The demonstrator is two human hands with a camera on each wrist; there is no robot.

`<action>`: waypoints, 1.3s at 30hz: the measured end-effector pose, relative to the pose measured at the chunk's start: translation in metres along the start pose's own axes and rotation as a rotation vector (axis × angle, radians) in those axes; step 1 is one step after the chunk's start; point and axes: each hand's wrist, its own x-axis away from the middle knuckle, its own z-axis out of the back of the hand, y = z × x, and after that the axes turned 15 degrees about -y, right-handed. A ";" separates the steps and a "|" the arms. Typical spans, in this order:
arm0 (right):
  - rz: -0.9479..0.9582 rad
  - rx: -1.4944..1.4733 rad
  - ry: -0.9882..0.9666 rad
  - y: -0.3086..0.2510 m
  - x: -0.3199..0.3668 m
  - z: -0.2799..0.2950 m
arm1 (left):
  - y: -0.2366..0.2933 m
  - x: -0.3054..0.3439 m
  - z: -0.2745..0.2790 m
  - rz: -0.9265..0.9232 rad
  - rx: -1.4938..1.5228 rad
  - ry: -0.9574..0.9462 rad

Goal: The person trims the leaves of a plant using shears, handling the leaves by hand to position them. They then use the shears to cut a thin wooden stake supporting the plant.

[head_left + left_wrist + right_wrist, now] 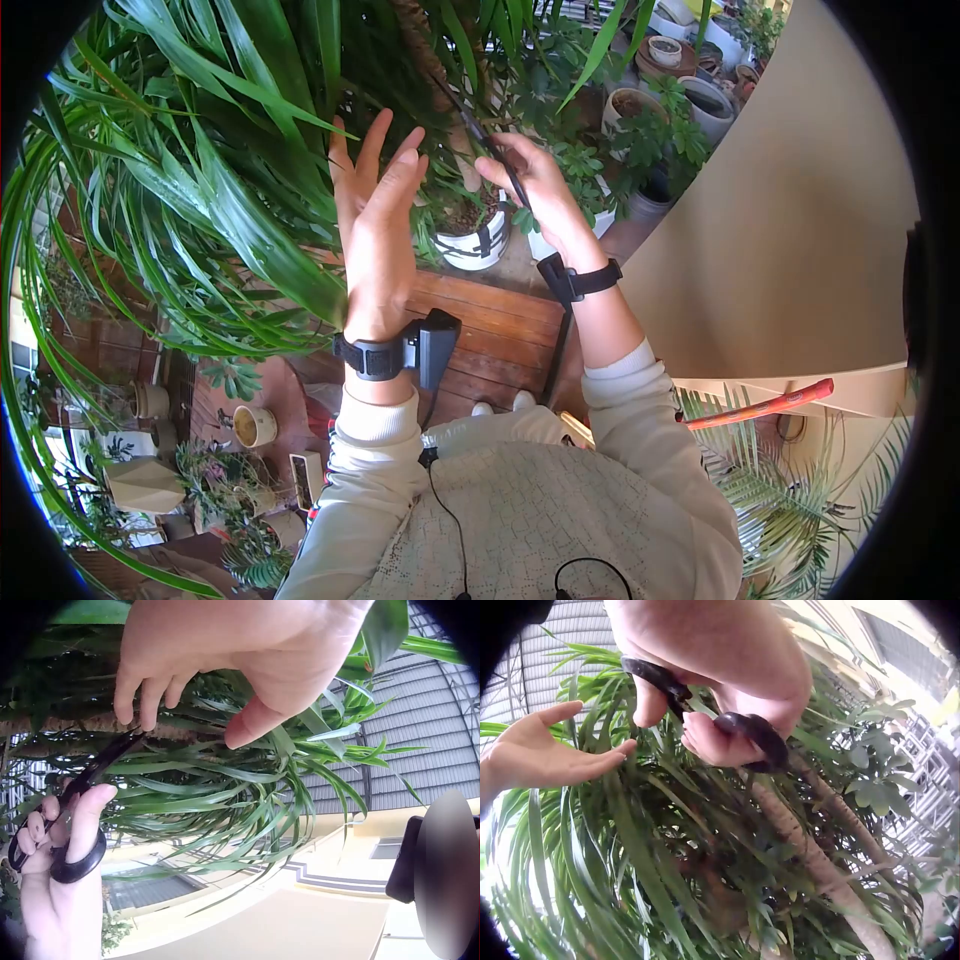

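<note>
Floor (500,330): reddish wooden planks, lit by daylight. A beige wall (800,220) is seen alongside. A corrugated roof (442,712) is seen overhead.

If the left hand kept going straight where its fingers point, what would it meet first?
Probably the long green leaves just beyond the left hand's fingertips, then the trunk; depth is unclear.

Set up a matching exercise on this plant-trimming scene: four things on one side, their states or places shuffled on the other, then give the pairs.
Things:
1. left hand
2. scissors
3. white pot
4. red handle

States or places:
A. lies at lower right, by the palm fronds
B. fingers straight, holding nothing
C. black, gripped by the right hand
D. stands far below both hands

Pairs: 1-B, 2-C, 3-D, 4-A
</note>
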 end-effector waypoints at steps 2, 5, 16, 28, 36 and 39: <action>0.004 0.024 -0.002 0.000 -0.002 -0.001 | 0.000 0.000 0.001 0.000 -0.004 0.002; -0.032 -0.043 -0.033 0.004 -0.002 -0.001 | 0.000 0.000 0.002 -0.002 -0.002 0.003; -0.032 -0.077 0.007 0.037 0.052 -0.016 | -0.004 -0.001 0.004 0.001 0.023 -0.010; 0.019 -0.374 0.274 0.031 0.119 0.002 | -0.001 0.002 -0.001 0.026 0.043 -0.075; 0.152 -0.555 0.083 0.000 0.098 0.020 | -0.001 0.004 -0.003 0.023 0.061 -0.083; 0.166 -0.612 0.065 -0.005 0.082 0.026 | 0.000 0.005 -0.004 0.028 0.026 -0.092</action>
